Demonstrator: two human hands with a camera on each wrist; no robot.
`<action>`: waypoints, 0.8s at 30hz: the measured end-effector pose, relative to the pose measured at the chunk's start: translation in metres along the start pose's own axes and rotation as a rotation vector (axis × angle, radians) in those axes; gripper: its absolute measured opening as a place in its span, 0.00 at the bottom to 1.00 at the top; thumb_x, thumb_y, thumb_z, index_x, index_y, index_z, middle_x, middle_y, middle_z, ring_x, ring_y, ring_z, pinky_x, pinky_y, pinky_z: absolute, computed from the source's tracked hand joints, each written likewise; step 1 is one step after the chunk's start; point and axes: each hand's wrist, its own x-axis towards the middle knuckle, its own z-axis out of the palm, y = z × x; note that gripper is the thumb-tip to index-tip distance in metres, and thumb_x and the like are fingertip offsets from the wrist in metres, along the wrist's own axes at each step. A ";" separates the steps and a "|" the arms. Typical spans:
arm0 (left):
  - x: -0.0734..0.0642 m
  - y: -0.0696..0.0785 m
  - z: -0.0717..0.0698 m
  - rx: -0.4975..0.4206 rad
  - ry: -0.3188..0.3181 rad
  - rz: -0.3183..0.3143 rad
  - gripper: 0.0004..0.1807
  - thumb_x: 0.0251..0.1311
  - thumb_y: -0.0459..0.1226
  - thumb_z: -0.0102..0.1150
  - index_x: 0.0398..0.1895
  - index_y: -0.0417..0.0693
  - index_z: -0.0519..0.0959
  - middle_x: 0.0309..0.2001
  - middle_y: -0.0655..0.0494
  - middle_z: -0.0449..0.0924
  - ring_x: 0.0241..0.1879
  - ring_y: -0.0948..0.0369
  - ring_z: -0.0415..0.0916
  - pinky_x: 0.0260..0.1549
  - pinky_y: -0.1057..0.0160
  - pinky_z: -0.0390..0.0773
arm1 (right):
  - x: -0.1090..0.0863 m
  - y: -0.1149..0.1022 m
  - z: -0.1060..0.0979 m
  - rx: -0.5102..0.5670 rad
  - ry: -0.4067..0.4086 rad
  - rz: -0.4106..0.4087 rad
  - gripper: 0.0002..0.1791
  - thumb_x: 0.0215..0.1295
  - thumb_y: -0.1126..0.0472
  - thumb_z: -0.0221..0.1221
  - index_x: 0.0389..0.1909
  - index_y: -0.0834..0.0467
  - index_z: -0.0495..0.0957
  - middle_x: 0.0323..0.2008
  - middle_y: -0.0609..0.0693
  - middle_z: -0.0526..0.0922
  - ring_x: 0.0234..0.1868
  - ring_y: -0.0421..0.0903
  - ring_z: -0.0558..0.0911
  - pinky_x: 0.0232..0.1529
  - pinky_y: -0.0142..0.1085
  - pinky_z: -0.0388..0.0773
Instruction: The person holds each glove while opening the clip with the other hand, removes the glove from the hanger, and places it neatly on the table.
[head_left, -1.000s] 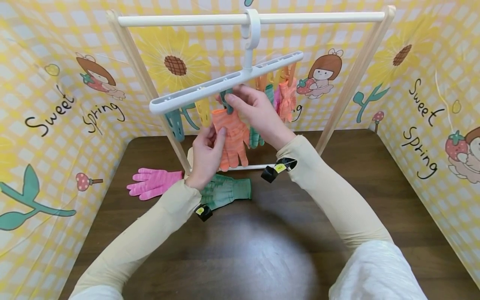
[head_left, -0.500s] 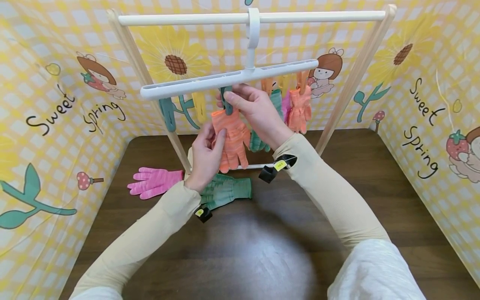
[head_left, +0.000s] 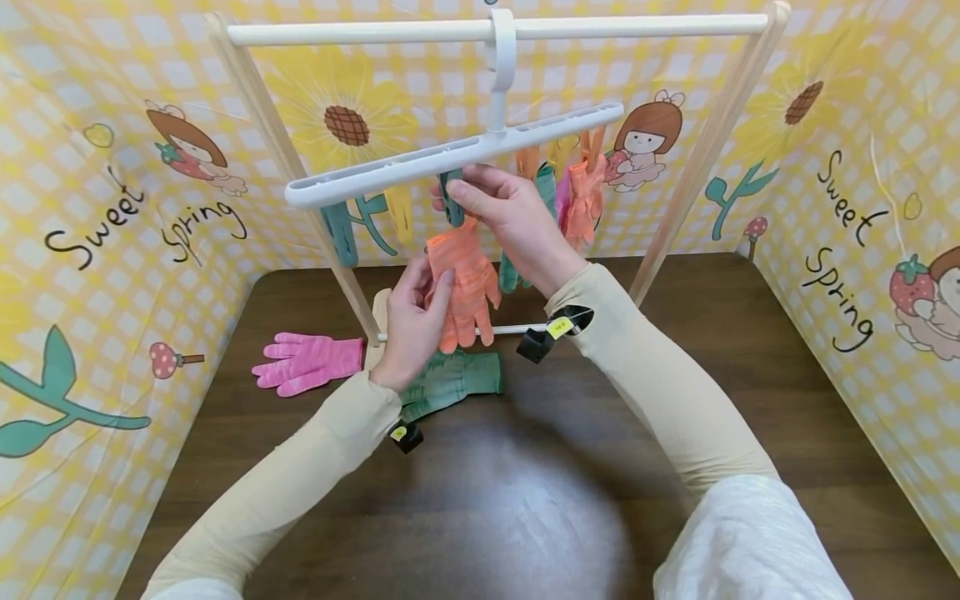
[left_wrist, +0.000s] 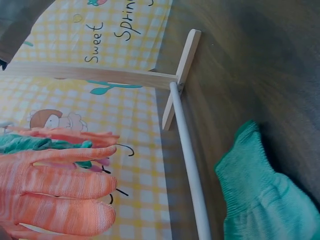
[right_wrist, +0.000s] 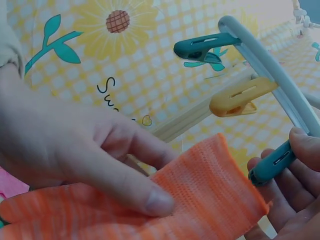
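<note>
My left hand (head_left: 411, 323) pinches an orange knit glove (head_left: 467, 292) near its cuff, thumb in front, the glove's fingers hanging down. Just above, my right hand (head_left: 513, 215) grips a teal clothespin (head_left: 452, 200) under the white hanger (head_left: 390, 169). In the right wrist view the cuff (right_wrist: 220, 180) lies close by the tip of that teal clothespin (right_wrist: 274, 164); whether they touch is unclear. A yellow clothespin (head_left: 399, 215) and another teal clothespin (head_left: 340, 236) hang to the left holding nothing.
Further right on the hanger, orange (head_left: 585, 196) and green gloves hang, with a bit of pink. A pink glove (head_left: 309, 364) and a green glove (head_left: 461, 379) lie on the dark table (head_left: 480, 500). The hanger hooks over a rack's white rod (head_left: 360, 33).
The orange glove has dropped slightly, its cuff now below the clothespin's tip instead of overlapping it. The hanger has swung and tilted a little. My right hand keeps its grip.
</note>
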 end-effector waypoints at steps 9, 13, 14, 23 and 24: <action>-0.011 -0.004 -0.001 0.040 -0.016 -0.027 0.16 0.77 0.33 0.55 0.62 0.34 0.76 0.49 0.41 0.83 0.37 0.62 0.76 0.36 0.68 0.76 | -0.005 0.000 0.002 0.062 0.024 0.101 0.12 0.79 0.62 0.57 0.56 0.62 0.80 0.52 0.56 0.88 0.51 0.49 0.88 0.65 0.40 0.75; -0.014 -0.005 -0.002 0.047 -0.016 -0.034 0.15 0.76 0.31 0.55 0.60 0.34 0.76 0.48 0.40 0.83 0.37 0.62 0.76 0.37 0.69 0.76 | -0.007 0.001 0.003 0.112 0.022 0.103 0.11 0.79 0.62 0.56 0.55 0.61 0.80 0.51 0.54 0.88 0.47 0.47 0.88 0.64 0.41 0.76; -0.015 -0.005 -0.002 0.048 -0.015 -0.038 0.15 0.76 0.30 0.55 0.60 0.34 0.76 0.48 0.40 0.82 0.37 0.62 0.76 0.37 0.69 0.75 | -0.007 0.001 0.003 0.120 0.021 0.102 0.11 0.79 0.62 0.56 0.55 0.61 0.80 0.50 0.54 0.88 0.47 0.47 0.89 0.64 0.41 0.76; -0.023 -0.009 -0.004 0.060 -0.014 -0.046 0.13 0.76 0.30 0.55 0.59 0.34 0.77 0.45 0.39 0.82 0.35 0.61 0.74 0.35 0.69 0.73 | -0.013 0.002 0.001 0.123 0.015 0.092 0.15 0.80 0.62 0.54 0.59 0.65 0.80 0.50 0.52 0.88 0.48 0.48 0.88 0.65 0.44 0.76; -0.024 -0.010 -0.004 0.059 -0.013 -0.050 0.13 0.76 0.30 0.55 0.58 0.34 0.77 0.45 0.39 0.82 0.35 0.61 0.73 0.35 0.69 0.73 | -0.014 0.002 0.000 0.117 0.014 0.092 0.15 0.81 0.62 0.54 0.60 0.65 0.79 0.50 0.51 0.88 0.49 0.49 0.88 0.66 0.44 0.76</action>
